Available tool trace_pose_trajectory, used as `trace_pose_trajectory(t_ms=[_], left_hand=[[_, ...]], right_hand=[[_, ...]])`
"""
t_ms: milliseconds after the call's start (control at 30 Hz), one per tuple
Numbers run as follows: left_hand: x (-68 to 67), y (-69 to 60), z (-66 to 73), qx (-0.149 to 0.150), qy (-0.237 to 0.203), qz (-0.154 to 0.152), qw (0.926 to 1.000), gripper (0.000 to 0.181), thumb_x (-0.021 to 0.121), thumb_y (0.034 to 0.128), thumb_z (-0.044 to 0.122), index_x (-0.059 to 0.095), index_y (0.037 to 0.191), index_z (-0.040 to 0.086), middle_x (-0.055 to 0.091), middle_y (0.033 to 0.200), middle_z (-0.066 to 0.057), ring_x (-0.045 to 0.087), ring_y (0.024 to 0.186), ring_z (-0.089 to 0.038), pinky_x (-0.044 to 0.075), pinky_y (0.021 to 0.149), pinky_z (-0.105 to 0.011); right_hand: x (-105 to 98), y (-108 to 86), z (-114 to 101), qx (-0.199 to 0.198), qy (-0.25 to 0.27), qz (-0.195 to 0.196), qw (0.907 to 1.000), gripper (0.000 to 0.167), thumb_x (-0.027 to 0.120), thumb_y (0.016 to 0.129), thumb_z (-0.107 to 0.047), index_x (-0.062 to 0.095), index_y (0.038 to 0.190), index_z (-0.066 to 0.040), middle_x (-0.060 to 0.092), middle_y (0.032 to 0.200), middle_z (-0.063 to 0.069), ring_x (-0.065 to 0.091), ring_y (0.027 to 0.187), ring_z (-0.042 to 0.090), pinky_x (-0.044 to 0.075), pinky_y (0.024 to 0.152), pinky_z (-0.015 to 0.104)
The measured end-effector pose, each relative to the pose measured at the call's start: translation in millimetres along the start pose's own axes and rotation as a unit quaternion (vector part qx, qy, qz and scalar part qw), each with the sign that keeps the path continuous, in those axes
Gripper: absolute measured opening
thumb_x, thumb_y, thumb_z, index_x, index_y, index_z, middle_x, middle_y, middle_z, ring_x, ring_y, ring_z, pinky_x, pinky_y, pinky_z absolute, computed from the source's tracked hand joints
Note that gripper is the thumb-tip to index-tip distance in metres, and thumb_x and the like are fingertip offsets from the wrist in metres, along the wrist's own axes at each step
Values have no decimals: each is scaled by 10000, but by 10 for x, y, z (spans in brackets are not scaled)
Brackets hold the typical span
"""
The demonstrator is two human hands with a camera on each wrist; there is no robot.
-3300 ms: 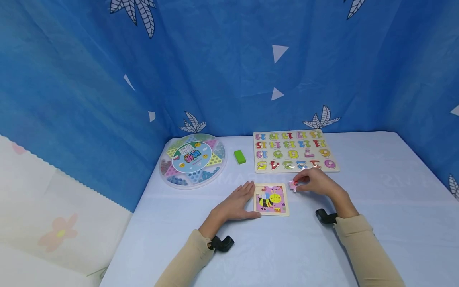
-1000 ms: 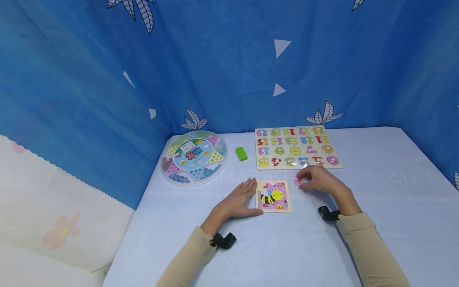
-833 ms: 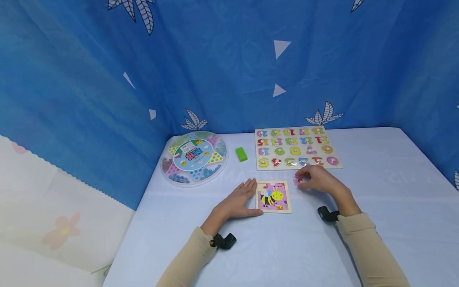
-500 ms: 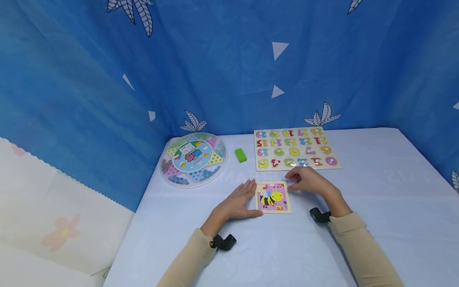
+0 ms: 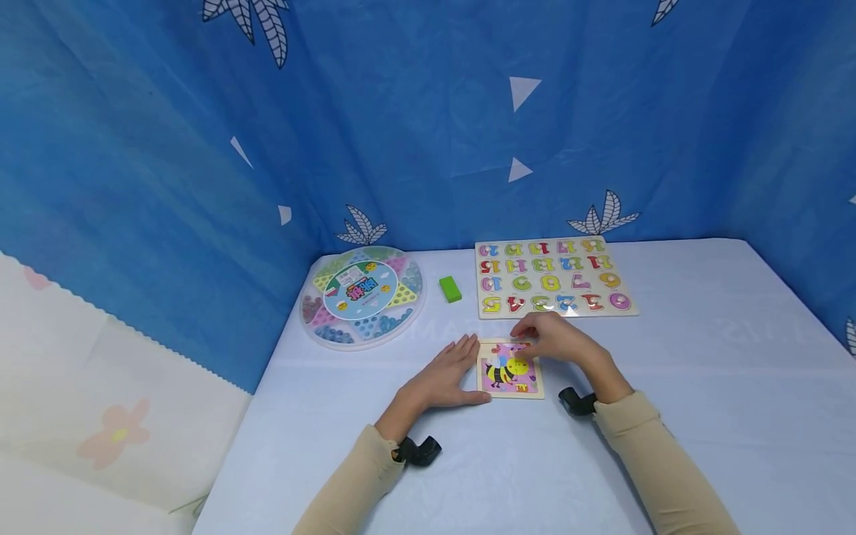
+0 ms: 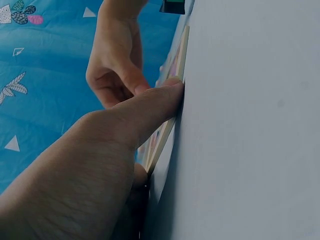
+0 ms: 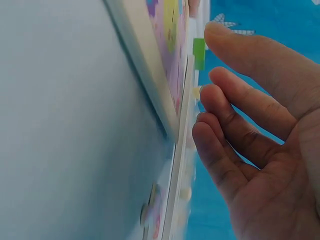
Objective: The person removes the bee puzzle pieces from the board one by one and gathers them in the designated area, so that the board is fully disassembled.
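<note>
A square bee jigsaw puzzle (image 5: 496,384) in a pale wooden frame lies flat on the white table. My left hand (image 5: 438,380) rests along its left side, fingers straight, with the thumb on the frame's near left corner. Over the puzzle's upper right part, my right hand (image 5: 558,342) hovers with loosely bent fingers. The right wrist view shows nothing between the right thumb and fingers (image 7: 227,117). A pink puzzle piece (image 7: 152,212) lies on the table beside the frame there; in the head view the right hand hides it.
Behind the puzzle lies a wooden number board (image 5: 550,281). A green block (image 5: 450,289) sits to its left, then a round marble-game board (image 5: 361,297) with a clear cover. Blue curtain (image 5: 428,111) hangs along the table's (image 5: 495,468) back and sides.
My right hand has let go of the pink piece and moved left, from beside the frame to over the bee puzzle. My left hand has stayed in place.
</note>
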State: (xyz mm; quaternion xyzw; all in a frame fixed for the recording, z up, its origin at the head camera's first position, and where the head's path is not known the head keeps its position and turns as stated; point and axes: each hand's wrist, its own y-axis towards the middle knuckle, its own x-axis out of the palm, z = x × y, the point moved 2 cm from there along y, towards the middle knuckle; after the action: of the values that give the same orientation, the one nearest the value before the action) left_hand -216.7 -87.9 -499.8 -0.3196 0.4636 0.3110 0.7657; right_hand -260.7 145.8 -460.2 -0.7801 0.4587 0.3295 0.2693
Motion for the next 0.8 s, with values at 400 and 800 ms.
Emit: trace_pose_trajectory(t_ms=[400,800], left_hand=[[-9,-3,-6,66,61,40,10000,1009,510,869,698,79,1574,121,21,1661,-10,14,1538,-160,94,1260,-377],[-6,2,0,21,7,-44,10000,1014,505,864,709,71,1575,131,7,1661,4,-5,1537,-148,79,1262,-374]], right_hand=[[93,67,-56,-75,2,-128,9999,323,822,778,-210,714,1056,-89,677,954,10,564,827,156,544,812,312],[122,78,-36,-157,-159,-163,9996,251,821,782,-218,741,995,-111,666,917,-6,562,812,145,547,806,303]])
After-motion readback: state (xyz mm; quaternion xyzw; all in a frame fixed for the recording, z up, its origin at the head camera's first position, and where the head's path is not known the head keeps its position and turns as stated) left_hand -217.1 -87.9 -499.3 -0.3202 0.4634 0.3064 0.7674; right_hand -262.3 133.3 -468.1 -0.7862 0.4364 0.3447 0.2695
